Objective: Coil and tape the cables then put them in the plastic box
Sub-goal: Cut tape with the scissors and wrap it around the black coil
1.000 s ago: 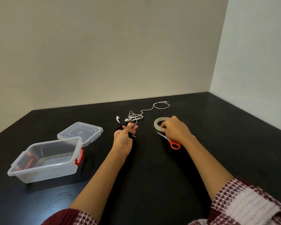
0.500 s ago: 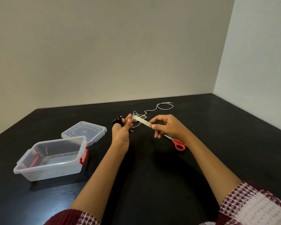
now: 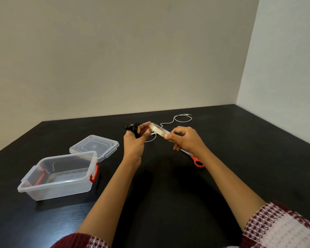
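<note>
1. The matte black table [image 3: 240,167] carries everything.
2. The clear rectangular plastic box [image 3: 61,190] with red latches stands open at the near left, and I see no cable in it. Its clear flat lid [image 3: 94,145] lies just beyond it.
3. The left hand [image 3: 133,142] is raised at the centre, its fingers curled round a coiled black cable [image 3: 132,127]; thumb and forefinger tips touch the tape.
4. The right hand [image 3: 185,140], just to its right, pinches the near-right edge of a pale translucent tape roll [image 3: 157,130], which spans the gap between the two hands.
5. Orange-handled scissors [image 3: 197,161] lie on the table near the right wrist, their blades partly hidden.
6. A thin white earphone cable [image 3: 179,120] lies loose and uncoiled on the far side.

Judging by this, the step in hand is taping the first coil — the black one. The next move likely calls for peeling up the tape's free end and drawing out a strip without slackening the coil; the scissors are within reach for the cut.
</note>
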